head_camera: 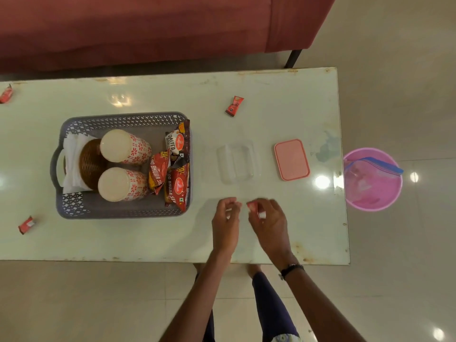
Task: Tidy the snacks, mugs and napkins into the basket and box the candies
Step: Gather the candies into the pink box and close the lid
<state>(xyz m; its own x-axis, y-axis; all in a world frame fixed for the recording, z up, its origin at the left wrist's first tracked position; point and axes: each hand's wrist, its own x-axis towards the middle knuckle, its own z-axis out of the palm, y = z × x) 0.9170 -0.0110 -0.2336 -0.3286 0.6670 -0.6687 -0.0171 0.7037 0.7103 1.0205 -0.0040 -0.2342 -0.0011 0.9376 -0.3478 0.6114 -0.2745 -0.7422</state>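
You are looking down on a pale glossy bench point(283, 99) with rust-coloured chips along its edges and bright glints of ceiling light on its top. Beyond it stands a dusty-red sofa point(148, 28) on a dark leg point(293, 58). The floor point(399, 70) is shiny beige tile, and a pink bucket point(394, 193) sits on it just beside the bench's right end.

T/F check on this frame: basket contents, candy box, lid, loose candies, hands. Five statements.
1. Two floral-patterned mugs lie in the grey perforated plastic basket. True.
2. The pink rectangular lid sits on the clear plastic box. False: it lies on the table, right of the box.
3. The box already holds candies. False: it looks empty.
4. The right hand pinches a red-wrapped candy. True.
5. All candies are collected. False: a loose red candy and others remain on the table.
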